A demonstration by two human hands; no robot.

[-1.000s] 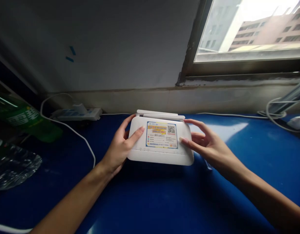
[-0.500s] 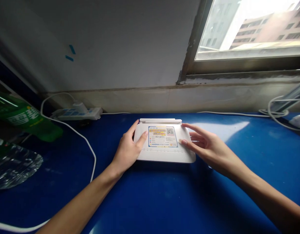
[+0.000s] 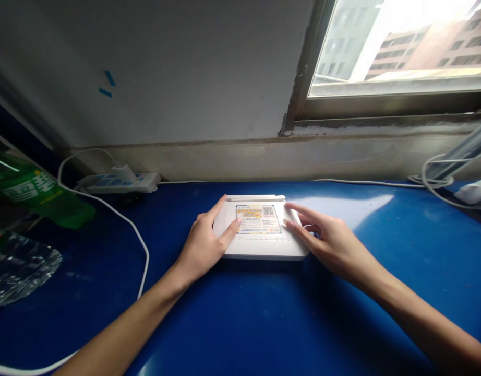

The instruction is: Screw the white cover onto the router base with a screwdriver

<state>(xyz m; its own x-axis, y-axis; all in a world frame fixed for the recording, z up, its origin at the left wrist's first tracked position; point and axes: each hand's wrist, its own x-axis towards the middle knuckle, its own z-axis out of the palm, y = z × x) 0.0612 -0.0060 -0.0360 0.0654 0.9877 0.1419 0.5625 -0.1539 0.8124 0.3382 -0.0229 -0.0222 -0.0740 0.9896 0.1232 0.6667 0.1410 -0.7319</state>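
A white Wi-Fi router (image 3: 264, 249) sits low over the blue tabletop in front of me; whether it rests on the surface I cannot tell. Its slim white antennas (image 3: 256, 198) are folded along the far edge. On its top face is a printed label (image 3: 258, 220) with a QR code. My left hand (image 3: 203, 240) grips the left side, thumb on top and the index finger at the far left corner. At the right side, my right hand (image 3: 328, 235) holds the router between thumb and fingers, the other fingertips partly hidden.
A power strip (image 3: 146, 183) with a white plug (image 3: 123, 173) lies against the wall at left. Its white cable (image 3: 144, 245) loops across the table. A green drink bottle (image 3: 60, 203) and a clear plastic bottle (image 3: 33, 269) lie far left. A coiled cord (image 3: 432, 180) is at right.
The router's far edge sits slightly lower in view, and its top looks more foreshortened. My right fingers have drawn in closer to its side. The whole view has shifted a little.
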